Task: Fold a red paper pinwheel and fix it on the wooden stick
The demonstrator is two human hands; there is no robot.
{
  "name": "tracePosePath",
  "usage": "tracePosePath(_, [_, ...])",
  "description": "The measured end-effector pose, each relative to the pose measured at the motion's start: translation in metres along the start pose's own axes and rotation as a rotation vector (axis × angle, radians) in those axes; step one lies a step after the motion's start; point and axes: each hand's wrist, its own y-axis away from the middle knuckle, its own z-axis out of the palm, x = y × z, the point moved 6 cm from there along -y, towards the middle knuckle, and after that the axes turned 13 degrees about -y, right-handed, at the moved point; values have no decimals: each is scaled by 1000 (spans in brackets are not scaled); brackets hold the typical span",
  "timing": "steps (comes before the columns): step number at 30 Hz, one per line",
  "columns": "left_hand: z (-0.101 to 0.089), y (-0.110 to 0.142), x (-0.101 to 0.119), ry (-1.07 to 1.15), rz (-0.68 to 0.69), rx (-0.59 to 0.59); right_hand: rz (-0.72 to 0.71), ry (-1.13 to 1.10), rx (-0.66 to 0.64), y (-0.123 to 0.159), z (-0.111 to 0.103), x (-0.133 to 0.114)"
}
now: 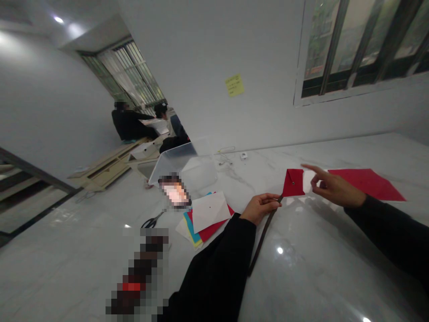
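Observation:
My left hand point(263, 208) pinches a thin dark brown stick point(263, 237) near its upper end. At that end is a small red paper piece point(295, 185) with a folded flap and a small round dot, perhaps a pin, in it. My right hand point(330, 184) hovers just right of the red piece, index finger stretched out and the other fingers curled, with nothing visible in it. Behind it lies a larger red paper sheet point(368, 181). To the left of my left forearm is a stack of coloured papers with a white sheet point(211, 210) on top.
Black-handled scissors point(151, 221) and a lit phone point(174, 192) lie left of the papers. A clear plastic bin point(201, 172) stands behind them on the marble table point(301, 277). A yellow note point(235, 85) is on the wall. Two people point(134, 120) sit in the background.

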Motion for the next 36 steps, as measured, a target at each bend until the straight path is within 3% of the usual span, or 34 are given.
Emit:
tracePosePath(3, [-4,0,1,72,7,39,64,51,-343,3,17,16])
tracePosePath(5, [-5,-1,3,94,18,51,105,70,-380,4,19,23])
tracePosePath(13, [-4,-1,7,73,16,49,57,45,32,-3,-8,5])
tracePosePath(19, [-5,-1,7,75,25,40,93,-182,205,1,-10,-12])
tracePosePath(22, [-3,-1,5,74,16,25,69,-263,230,2,-6,-10])
tracePosePath(24, [-2,0,3,62,0,21,54,-228,139,1,-1,-4])
tracePosePath(27, [-2,0,1,51,-14,30,80,-134,-165,0,12,12])
tracePosePath(29, [-3,-1,1,63,-4,38,99,-96,-288,0,17,20])
tracePosePath(33, [-5,-2,2,91,19,56,105,-137,-238,-1,19,14])
tracePosePath(36, [-3,-1,4,90,22,60,127,-321,-321,5,44,-8])
